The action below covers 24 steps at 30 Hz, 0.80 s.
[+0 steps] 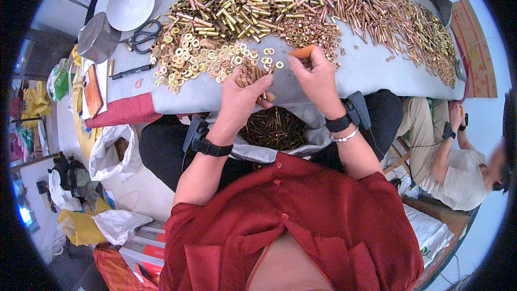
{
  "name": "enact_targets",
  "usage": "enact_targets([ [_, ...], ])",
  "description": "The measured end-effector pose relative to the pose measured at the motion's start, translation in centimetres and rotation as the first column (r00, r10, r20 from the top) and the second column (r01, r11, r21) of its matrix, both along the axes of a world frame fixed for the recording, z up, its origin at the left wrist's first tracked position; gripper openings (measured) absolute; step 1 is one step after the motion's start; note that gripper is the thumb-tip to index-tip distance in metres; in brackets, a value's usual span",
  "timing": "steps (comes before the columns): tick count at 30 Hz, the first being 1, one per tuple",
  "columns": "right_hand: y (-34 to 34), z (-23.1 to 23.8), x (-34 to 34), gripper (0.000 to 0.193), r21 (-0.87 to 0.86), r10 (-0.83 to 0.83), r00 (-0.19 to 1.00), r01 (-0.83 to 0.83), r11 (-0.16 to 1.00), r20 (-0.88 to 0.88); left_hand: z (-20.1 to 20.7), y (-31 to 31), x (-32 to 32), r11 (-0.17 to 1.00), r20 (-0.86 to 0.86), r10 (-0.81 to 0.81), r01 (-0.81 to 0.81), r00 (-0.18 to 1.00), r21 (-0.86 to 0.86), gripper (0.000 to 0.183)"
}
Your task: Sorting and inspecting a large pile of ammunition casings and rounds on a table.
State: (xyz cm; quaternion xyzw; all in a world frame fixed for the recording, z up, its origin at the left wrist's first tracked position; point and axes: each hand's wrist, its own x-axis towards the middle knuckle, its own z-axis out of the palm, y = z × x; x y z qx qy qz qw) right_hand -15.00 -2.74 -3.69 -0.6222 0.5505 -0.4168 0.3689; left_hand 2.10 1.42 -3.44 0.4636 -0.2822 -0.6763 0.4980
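My left hand (243,96) is closed around a bunch of short copper-coloured metal rods (249,75), their ends pointing up. Beside it, my right hand (319,80) has thumb and fingers drawn together; whatever is between them is hidden. An orange finger cover (302,52) sits on one of its fingertips. Just beyond both hands lie loose brass-coloured washers (186,56) and a heap of small nuts (309,35). Farther back spread metal sleeves (242,2) and, to the right, many thin bolts (388,21). Under my hands, a white sack (319,143) holds darker metal fasteners (274,128).
Left on the grey-covered table (371,73) are a white bowl (130,5), a metal container (99,37), scissors (144,36), a black marker (131,71) and a phone (92,91). Another white sack (114,156) stands at the lower left. A person (458,167) sits at the right.
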Motion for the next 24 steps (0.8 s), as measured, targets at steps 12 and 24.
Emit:
enact_targets([
  [12,2.5,1.0,0.1,0.013,0.034,0.111,0.950,-0.126,0.991,0.290,0.0,0.5,-0.3,0.988,0.113,-0.137,0.144,0.984,-0.052,0.019],
  [24,1.5,4.9,-0.5,0.022,-0.034,0.238,0.809,-0.303,0.953,-0.537,1.5,1.2,-0.9,0.982,0.296,-0.079,0.126,0.952,-0.142,0.014],
])
